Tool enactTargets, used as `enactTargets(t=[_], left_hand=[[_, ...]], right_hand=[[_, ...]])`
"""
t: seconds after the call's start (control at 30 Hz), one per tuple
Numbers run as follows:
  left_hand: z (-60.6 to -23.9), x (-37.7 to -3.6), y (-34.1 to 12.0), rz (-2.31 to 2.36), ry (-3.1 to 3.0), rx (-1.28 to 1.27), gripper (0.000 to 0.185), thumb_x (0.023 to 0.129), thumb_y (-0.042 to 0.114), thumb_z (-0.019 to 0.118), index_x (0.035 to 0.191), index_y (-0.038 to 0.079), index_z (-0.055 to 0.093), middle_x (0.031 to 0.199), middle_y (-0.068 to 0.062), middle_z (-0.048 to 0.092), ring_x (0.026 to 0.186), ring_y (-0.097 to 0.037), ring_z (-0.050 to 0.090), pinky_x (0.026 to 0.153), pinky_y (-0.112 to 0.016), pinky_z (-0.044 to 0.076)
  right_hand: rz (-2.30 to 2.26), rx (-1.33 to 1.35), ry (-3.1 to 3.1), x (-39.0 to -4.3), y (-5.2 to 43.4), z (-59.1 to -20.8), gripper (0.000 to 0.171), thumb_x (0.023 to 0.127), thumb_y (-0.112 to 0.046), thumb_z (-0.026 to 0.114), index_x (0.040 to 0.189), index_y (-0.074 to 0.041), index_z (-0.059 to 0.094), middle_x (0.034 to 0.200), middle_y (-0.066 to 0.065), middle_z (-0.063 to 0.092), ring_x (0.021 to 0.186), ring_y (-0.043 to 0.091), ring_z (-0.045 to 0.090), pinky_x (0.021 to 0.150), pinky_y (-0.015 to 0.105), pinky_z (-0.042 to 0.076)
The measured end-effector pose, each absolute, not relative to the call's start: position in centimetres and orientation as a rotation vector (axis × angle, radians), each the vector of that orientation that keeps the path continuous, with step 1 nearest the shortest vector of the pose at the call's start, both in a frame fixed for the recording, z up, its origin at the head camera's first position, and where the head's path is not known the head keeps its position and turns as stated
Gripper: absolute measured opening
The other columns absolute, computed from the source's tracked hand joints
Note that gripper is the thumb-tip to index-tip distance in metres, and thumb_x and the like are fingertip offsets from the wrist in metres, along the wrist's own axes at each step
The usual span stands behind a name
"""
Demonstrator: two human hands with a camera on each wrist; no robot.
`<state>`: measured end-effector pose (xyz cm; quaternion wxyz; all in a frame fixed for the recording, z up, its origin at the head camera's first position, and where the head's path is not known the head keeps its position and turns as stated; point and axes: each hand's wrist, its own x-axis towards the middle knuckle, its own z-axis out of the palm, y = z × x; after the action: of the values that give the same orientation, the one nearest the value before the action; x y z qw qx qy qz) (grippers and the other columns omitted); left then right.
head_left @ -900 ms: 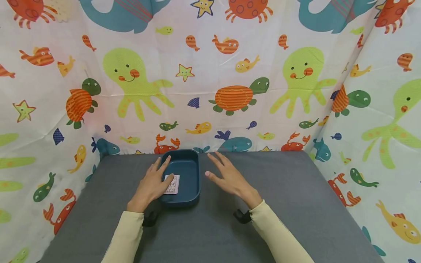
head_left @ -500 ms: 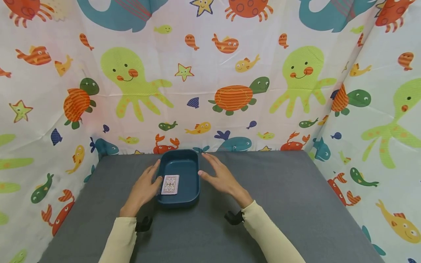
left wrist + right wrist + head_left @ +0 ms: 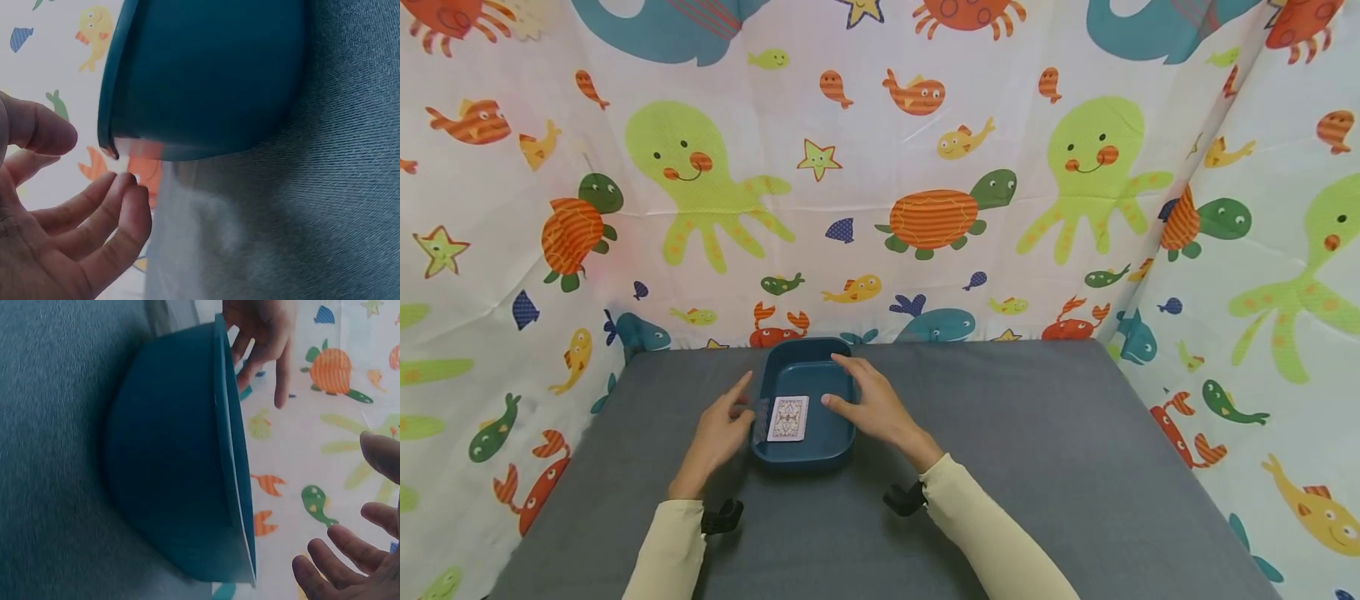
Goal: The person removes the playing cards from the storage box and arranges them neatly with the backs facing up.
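Note:
A dark blue tray (image 3: 831, 457) with rounded corners stands on the table. Inside, toward its left, lies a playing card or deck of cards (image 3: 787, 418) with a patterned pink-and-white back; a greyish see-through strip shows just left of it, too unclear to name. My left hand (image 3: 717, 435) hovers by the tray's left rim, fingers loosely bent, holding nothing; the left wrist view shows a gap between fingers and tray (image 3: 206, 75). Over the right rim is my right hand (image 3: 876, 408), fingers spread and relaxed, apart from the tray (image 3: 175, 456) in the right wrist view.
A grey cloth (image 3: 1000, 433) covers the table. Behind it and along both sides hangs a white curtain (image 3: 850, 192) printed with sea animals. The tray stands near the table's back edge.
My left hand has moved left from above the tray and the cards to outside its left rim, its fingers bending more. My right hand has moved left, over the right rim.

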<state>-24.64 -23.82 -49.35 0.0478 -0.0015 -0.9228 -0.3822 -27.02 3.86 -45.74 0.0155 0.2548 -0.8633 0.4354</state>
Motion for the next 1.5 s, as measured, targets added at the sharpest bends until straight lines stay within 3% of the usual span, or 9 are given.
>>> enactTargets(t=[0.1,0.2,0.53,0.8,1.07,1.33,1.5], left_hand=[[-49.6,-24.8,-23.9,-1.295,-2.804,0.054,0.065,0.095,0.012,0.051,0.155,0.025,0.03,0.13,-0.021,0.056,0.109,-0.035,0.062,0.068,-0.034,0.05],[-49.9,-24.9,-23.9,-1.447,-2.794,0.119,0.064,0.096,0.012,0.052,0.155,0.024,0.03,0.131,-0.02,0.054,0.107,-0.033,0.06,0.064,-0.031,0.052],[-51.1,-25.1,-24.5,-1.786,-2.673,0.148,0.063,0.097,0.008,0.057,0.154,0.018,0.033,0.137,-0.019,0.048,0.113,-0.03,0.056,0.073,-0.032,0.054],[-51.7,-25.0,-24.7,-1.961,-2.609,0.265,0.057,0.098,0.016,0.058,0.151,0.019,0.038,0.147,-0.013,0.045,0.125,-0.028,0.051,0.082,-0.029,0.052],[-51.8,-25.0,-24.9,-2.052,-2.548,0.244,0.053,0.098,0.015,0.058,0.149,0.016,0.043,0.149,-0.013,0.044,0.121,-0.026,0.052,0.083,-0.028,0.053],[-52.0,-25.2,-25.0,-2.07,-2.535,0.259,0.052,0.099,0.014,0.057,0.149,0.016,0.043,0.15,-0.012,0.043,0.12,-0.022,0.052,0.083,-0.028,0.053],[-52.2,-25.2,-25.1,-2.085,-2.531,0.263,0.053,0.098,0.016,0.058,0.149,0.017,0.043,0.15,-0.011,0.043,0.118,-0.02,0.053,0.083,-0.027,0.052]], right_hand=[[1.34,0.789,-2.714,-27.2,3.1,-45.9,0.069,0.091,-0.04,0.067,0.152,-0.025,0.037,0.149,0.005,0.046,0.13,0.025,0.051,0.101,0.045,0.048],[1.322,0.781,-2.746,-27.3,2.3,-45.9,0.07,0.09,-0.039,0.069,0.151,-0.026,0.037,0.148,0.004,0.047,0.126,0.023,0.053,0.098,0.043,0.05],[1.371,0.754,-2.786,-27.8,0.1,-45.8,0.07,0.088,-0.029,0.073,0.15,-0.021,0.04,0.143,0.009,0.051,0.126,0.025,0.055,0.098,0.04,0.051],[1.397,0.687,-2.828,-28.6,-1.6,-46.7,0.068,0.087,-0.025,0.075,0.147,-0.018,0.044,0.14,0.009,0.056,0.124,0.025,0.058,0.096,0.041,0.051],[1.468,0.584,-2.863,-29.3,-3.0,-47.7,0.063,0.085,-0.023,0.077,0.142,-0.02,0.051,0.136,0.008,0.059,0.125,0.027,0.057,0.099,0.043,0.049],[1.446,0.476,-2.939,-30.1,-4.3,-48.7,0.061,0.083,-0.027,0.079,0.138,-0.018,0.056,0.133,0.013,0.061,0.113,0.026,0.061,0.09,0.041,0.052],[1.42,0.405,-2.985,-30.4,-4.7,-49.3,0.061,0.079,-0.027,0.083,0.134,-0.018,0.06,0.13,0.013,0.063,0.11,0.026,0.061,0.091,0.042,0.052]])
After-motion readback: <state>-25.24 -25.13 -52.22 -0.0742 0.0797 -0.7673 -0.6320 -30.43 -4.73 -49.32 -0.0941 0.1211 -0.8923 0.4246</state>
